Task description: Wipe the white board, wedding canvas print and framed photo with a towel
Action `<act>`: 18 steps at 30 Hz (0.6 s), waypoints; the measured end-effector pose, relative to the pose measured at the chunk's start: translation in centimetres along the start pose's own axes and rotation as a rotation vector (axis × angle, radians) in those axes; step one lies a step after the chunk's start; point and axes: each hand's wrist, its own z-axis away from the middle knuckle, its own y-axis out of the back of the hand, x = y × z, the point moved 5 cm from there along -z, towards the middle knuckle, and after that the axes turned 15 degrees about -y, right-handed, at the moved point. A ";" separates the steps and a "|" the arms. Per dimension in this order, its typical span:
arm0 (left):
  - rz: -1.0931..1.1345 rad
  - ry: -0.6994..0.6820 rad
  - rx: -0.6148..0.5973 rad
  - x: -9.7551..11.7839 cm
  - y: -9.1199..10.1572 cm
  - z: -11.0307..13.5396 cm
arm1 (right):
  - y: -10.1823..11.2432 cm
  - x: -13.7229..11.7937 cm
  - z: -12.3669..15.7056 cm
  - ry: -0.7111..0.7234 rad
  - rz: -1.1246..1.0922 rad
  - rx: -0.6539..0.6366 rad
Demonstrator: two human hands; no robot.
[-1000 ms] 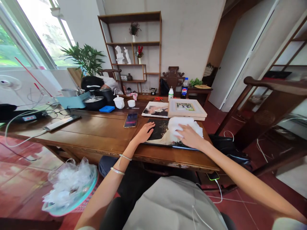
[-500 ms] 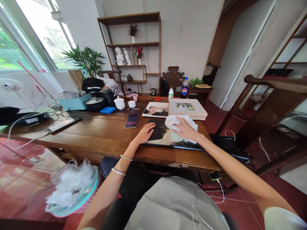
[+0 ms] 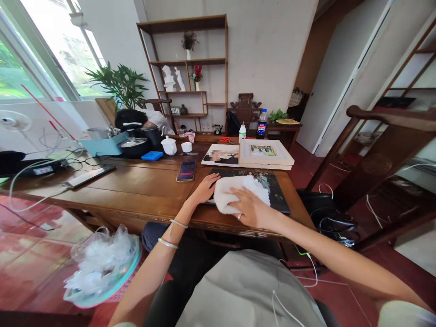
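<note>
Right hand [image 3: 251, 210]: shifted from the far right of the picture [image 3: 277, 194] to its near edge, toward the person.
Cloth [image 3: 235, 190]: moved along under that hand; now spread flatter, just beside the left hand [image 3: 204, 190].
Picture: far right corner, earlier under cloth, now bare.

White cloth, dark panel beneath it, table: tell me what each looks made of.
White cloth: soft, fluffy fabric, likely terry or microfibre; it bunches under the right hand. Dark panel: thin, rigid, glossy printed face; glass or acrylic, cannot tell. Table: brown wood, visible planks, satin sheen.
</note>
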 end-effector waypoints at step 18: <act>0.057 0.209 0.005 -1.1 1.7 -2.0 | -0.7 -5.1 -1.1 0.075 0.052 0.047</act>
